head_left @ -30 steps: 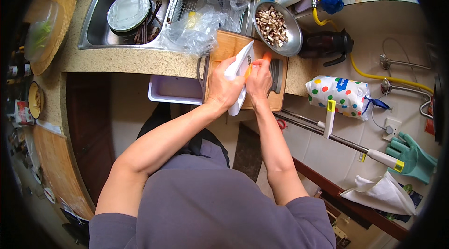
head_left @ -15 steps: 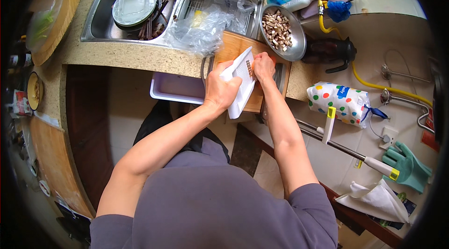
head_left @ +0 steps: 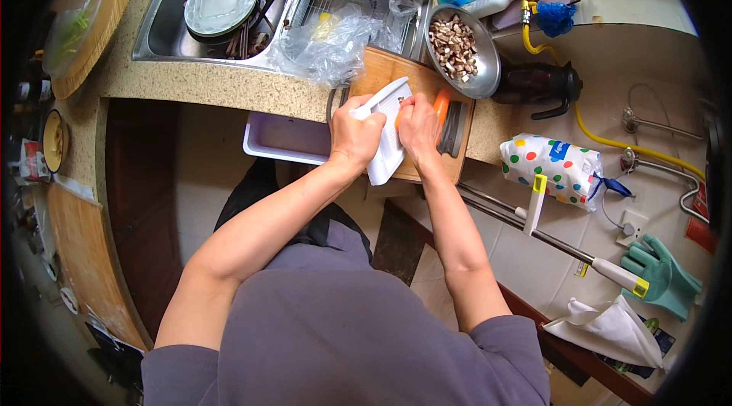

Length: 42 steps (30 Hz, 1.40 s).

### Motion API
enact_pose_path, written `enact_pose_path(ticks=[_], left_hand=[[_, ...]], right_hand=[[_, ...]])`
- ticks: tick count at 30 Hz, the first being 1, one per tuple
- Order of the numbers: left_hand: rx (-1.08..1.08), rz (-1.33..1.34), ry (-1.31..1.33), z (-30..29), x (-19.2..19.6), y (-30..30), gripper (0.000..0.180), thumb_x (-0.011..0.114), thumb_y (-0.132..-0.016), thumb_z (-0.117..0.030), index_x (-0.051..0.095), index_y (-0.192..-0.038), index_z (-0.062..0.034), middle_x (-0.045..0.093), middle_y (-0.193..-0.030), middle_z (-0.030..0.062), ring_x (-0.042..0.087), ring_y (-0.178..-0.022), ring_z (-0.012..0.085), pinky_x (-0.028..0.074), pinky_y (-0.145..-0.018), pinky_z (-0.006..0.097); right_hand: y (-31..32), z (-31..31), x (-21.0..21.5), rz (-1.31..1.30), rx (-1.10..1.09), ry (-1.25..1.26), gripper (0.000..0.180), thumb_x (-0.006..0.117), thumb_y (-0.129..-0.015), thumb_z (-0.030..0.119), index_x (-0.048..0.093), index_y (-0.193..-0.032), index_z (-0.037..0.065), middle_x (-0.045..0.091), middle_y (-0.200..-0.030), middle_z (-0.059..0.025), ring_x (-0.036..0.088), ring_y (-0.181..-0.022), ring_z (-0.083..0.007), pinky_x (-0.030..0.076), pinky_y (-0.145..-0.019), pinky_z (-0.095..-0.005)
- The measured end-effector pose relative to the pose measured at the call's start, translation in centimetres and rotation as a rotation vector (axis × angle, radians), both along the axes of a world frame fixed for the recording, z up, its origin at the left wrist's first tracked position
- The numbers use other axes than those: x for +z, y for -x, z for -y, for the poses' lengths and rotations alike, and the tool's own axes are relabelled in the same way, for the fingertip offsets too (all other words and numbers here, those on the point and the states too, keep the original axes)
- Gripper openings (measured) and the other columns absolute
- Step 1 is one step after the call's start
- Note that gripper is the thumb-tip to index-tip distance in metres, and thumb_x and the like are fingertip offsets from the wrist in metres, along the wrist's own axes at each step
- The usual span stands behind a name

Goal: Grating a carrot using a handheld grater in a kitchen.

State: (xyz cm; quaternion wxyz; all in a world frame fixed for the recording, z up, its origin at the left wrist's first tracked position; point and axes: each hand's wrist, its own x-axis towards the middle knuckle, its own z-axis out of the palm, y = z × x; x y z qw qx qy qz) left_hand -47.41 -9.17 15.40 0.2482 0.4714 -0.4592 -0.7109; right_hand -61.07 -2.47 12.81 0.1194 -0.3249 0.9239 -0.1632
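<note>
My left hand (head_left: 357,135) grips the side of a white plastic grater (head_left: 389,158), held tilted over a wooden cutting board (head_left: 385,67). Closed fingers of my right hand (head_left: 419,128) press on the grater's face, with a bit of orange carrot (head_left: 397,121) showing at the fingertips; most of that piece is hidden. Another orange carrot (head_left: 442,103) lies on the board just right of this hand. Beside it rests a knife (head_left: 451,129) with a dark handle, partly covered by my right hand.
Behind the board stands a metal bowl (head_left: 494,74) of chopped mushrooms (head_left: 454,46). Crumpled plastic bags (head_left: 324,48) lie by the double sink (head_left: 164,28), which holds stacked dishes. A dark jug (head_left: 537,84) is at right. Below the counter edge sits a pale purple bin (head_left: 286,139).
My right hand has shifted left onto the grater's face, uncovering the carrot and the knife on the board. My left hand keeps its hold on the grater.
</note>
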Motion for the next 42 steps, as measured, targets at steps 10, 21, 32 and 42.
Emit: enact_pose_path(ticks=[10,21,32,42], left_hand=[[-0.055,0.083,0.091,-0.1,0.1,-0.2,0.043,0.059,-0.075,-0.009,0.063,-0.114,0.0071,0.070,-0.102,0.0184,0.066,-0.095,0.0219,0.050,-0.085,0.031],[-0.001,0.061,0.034,0.2,-0.4,-0.8,0.043,0.064,-0.074,-0.015,0.064,-0.111,0.0076,0.069,-0.101,0.0243,0.069,-0.095,0.0315,0.052,-0.085,0.035],[-0.008,0.075,0.062,0.0,-0.4,-0.2,0.040,0.060,-0.074,-0.011,0.065,-0.110,0.0064,0.070,-0.099,0.0201,0.067,-0.092,0.0256,0.051,-0.083,0.033],[-0.008,0.071,0.059,-0.4,0.4,-1.0,0.039,0.062,-0.074,-0.013,0.065,-0.108,0.0064,0.069,-0.100,0.0232,0.069,-0.095,0.0305,0.052,-0.085,0.036]], right_hand=[[3.2,0.6,-3.0,-0.030,-0.002,-0.114,0.027,0.049,-0.092,0.026,0.065,-0.092,0.004,0.069,-0.088,-0.0228,0.066,-0.087,-0.0418,0.049,-0.076,-0.0512],[4.5,-0.3,-3.7,0.159,-0.011,-0.127,0.031,0.049,-0.087,0.025,0.068,-0.094,0.002,0.069,-0.096,-0.0239,0.066,-0.091,-0.0394,0.049,-0.083,-0.0473],[0.1,0.6,-0.8,-0.044,-0.070,-0.110,0.019,0.049,-0.088,0.020,0.062,-0.096,0.007,0.069,-0.090,-0.0210,0.066,-0.088,-0.0398,0.049,-0.077,-0.0491],[3.4,0.4,-4.4,-0.032,-0.085,-0.153,0.020,0.049,-0.089,0.021,0.062,-0.094,0.007,0.069,-0.093,-0.0211,0.065,-0.092,-0.0394,0.048,-0.081,-0.0499]])
